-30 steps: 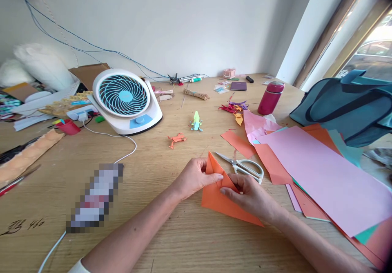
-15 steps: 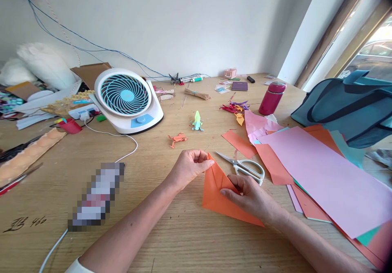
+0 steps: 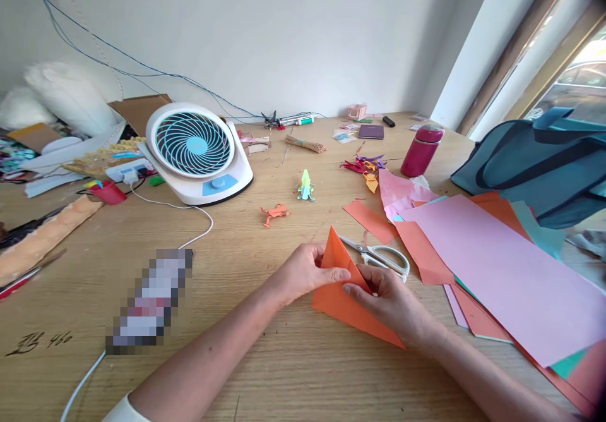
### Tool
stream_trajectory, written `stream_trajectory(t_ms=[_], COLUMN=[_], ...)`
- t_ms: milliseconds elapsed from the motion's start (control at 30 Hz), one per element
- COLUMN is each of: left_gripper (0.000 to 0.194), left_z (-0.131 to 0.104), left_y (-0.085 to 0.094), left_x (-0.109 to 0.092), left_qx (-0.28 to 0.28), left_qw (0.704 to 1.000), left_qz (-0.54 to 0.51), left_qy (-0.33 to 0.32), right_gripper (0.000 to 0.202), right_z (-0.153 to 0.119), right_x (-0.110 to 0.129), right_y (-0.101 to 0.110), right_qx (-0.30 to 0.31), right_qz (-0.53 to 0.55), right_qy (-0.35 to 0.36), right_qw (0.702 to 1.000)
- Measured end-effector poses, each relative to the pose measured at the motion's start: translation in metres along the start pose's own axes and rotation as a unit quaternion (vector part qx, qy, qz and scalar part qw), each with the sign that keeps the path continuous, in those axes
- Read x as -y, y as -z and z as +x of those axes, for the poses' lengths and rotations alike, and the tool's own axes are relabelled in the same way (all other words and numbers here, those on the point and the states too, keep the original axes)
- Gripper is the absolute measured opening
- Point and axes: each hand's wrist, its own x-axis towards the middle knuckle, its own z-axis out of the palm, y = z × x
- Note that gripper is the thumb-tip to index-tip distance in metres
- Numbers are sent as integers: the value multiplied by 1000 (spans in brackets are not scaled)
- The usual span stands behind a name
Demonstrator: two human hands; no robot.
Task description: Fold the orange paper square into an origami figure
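A folded sheet of orange paper (image 3: 350,314) is held up between both hands, its pointed corner upward. My left hand (image 3: 310,273) pinches its left side, thumb lying across the front and fingers behind. On the right edge, my right hand (image 3: 386,295) grips the paper between thumb and fingers. Just behind it lie scissors (image 3: 386,261) with white handles, partly covered by the paper and right hand. Beyond the hands, a small folded orange paper figure (image 3: 275,214) and a green and blue one (image 3: 305,186) rest on the table.
Coloured paper sheets (image 3: 502,270) pile up at the right, beside a blue bag (image 3: 534,169) and a magenta bottle (image 3: 423,150). A white fan (image 3: 199,150) stands at the back left. A blurred-out device (image 3: 149,302) with a white cable lies left of my arm.
My left hand has slid down and right from the paper's tip to its middle, closer to my right hand. The tip now stands free and more upright.
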Motion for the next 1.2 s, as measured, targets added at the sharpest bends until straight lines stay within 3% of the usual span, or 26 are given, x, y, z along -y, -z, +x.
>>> stream_trajectory(t_ms=[167,300,667,900,1200], left_gripper=[21,20,24,24,21], left_z=[0,0,-1,-2,-3], left_y=[-9,-6,-8,-11,-8], left_x=[8,3,2,0,-2], left_qx=[-60,-82,-50,-98,-90], left_qw=[994,992,995,985,987], left_qz=[94,97,85,135,121], left_qy=[-11,-16,-30,-49,-49], right_gripper=[33,27,34,36,34], right_z=[1,1,5,4,2], right_x=[-3,-3,-7,-4,-4], right_y=[-1,-1,-2,-4,-6], right_qx=[-13,-9,-25,-62,-53], right_qz=[-20,-20,23,-20,-13], right_qy=[5,14,17,36,37], right_qw=[1000,1000,999,997,998])
